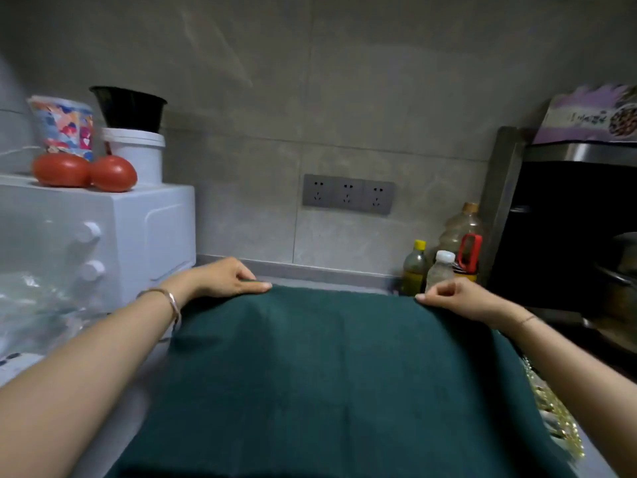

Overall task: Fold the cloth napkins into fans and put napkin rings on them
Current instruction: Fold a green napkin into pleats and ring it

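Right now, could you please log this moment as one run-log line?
green napkin: spread flat, no folds yet | left hand: holds far left corner | right hand: pinches far right corner

A dark green cloth napkin (327, 374) lies spread across the counter, unfolded. The left hand (231, 277) pinches its far left corner and the right hand (458, 298) pinches its far right corner, both arms stretched forward. A bracelet (169, 300) circles the left wrist. To the left stands a white oven (138, 229) with two tomatoes (86, 171), a patterned cup (63, 127) and a white tub (138, 151) on top. Three bottles (439, 270) stand beyond the right hand, below a grey wall socket strip (348, 194)
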Demonstrator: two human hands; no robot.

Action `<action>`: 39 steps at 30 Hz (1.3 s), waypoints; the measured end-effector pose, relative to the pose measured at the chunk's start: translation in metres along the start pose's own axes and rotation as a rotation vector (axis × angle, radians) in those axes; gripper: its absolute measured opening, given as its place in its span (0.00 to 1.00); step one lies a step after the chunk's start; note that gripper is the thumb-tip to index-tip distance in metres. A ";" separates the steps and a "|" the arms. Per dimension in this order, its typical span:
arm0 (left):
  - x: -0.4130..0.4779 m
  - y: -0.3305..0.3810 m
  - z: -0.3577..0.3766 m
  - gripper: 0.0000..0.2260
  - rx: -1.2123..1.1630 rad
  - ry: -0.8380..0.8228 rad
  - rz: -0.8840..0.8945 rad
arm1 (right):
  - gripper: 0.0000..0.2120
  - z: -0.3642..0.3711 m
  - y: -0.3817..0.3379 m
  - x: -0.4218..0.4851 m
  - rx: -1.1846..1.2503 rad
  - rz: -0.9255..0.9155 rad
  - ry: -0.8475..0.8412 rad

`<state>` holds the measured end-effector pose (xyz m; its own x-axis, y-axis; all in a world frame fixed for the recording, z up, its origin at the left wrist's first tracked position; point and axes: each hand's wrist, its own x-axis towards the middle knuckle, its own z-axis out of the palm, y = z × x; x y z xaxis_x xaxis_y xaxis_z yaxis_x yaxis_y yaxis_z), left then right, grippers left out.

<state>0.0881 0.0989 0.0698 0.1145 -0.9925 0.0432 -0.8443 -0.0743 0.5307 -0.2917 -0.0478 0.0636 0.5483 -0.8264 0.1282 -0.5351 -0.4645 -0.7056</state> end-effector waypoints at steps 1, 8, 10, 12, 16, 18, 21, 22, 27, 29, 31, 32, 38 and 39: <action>0.012 -0.012 0.017 0.23 0.017 -0.018 -0.009 | 0.15 0.016 0.017 0.010 -0.049 0.030 -0.007; 0.069 -0.073 0.099 0.09 0.156 0.059 -0.054 | 0.13 0.085 0.101 0.047 -0.159 0.102 0.058; 0.072 -0.077 0.107 0.10 0.199 0.103 -0.067 | 0.13 0.089 0.110 0.050 -0.166 0.084 0.079; 0.077 -0.079 0.112 0.10 0.240 0.150 -0.057 | 0.12 0.091 0.114 0.053 -0.189 0.054 0.096; 0.079 -0.076 0.116 0.10 0.295 0.187 -0.051 | 0.11 0.093 0.113 0.051 -0.296 0.052 0.127; 0.076 -0.065 0.118 0.12 0.431 0.214 -0.070 | 0.07 0.096 0.103 0.046 -0.456 0.062 0.194; 0.055 -0.030 0.133 0.23 0.583 0.224 -0.117 | 0.11 0.111 0.074 0.030 -0.594 0.049 0.257; 0.042 -0.015 0.140 0.23 0.536 0.215 -0.095 | 0.13 0.120 0.060 0.021 -0.551 0.027 0.248; -0.028 0.037 0.182 0.22 0.408 -0.036 -0.051 | 0.20 0.179 -0.001 -0.026 -0.386 -0.071 0.035; -0.040 0.041 0.198 0.23 0.429 -0.112 -0.113 | 0.23 0.201 -0.008 -0.038 -0.439 -0.039 -0.027; -0.043 0.040 0.207 0.24 0.431 -0.098 -0.122 | 0.23 0.217 -0.010 -0.046 -0.484 0.006 -0.050; -0.043 0.038 0.209 0.24 0.421 -0.082 -0.119 | 0.23 0.221 -0.009 -0.047 -0.512 0.017 -0.050; -0.047 0.030 0.210 0.25 0.385 -0.019 -0.119 | 0.24 0.211 0.009 -0.061 -0.582 0.095 -0.037; -0.047 0.028 0.209 0.26 0.376 -0.014 -0.126 | 0.25 0.204 0.015 -0.064 -0.583 0.118 -0.028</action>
<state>-0.0502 0.1231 -0.0939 0.2246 -0.9743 -0.0152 -0.9573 -0.2235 0.1835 -0.2037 0.0630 -0.0973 0.4765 -0.8778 0.0483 -0.8535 -0.4751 -0.2139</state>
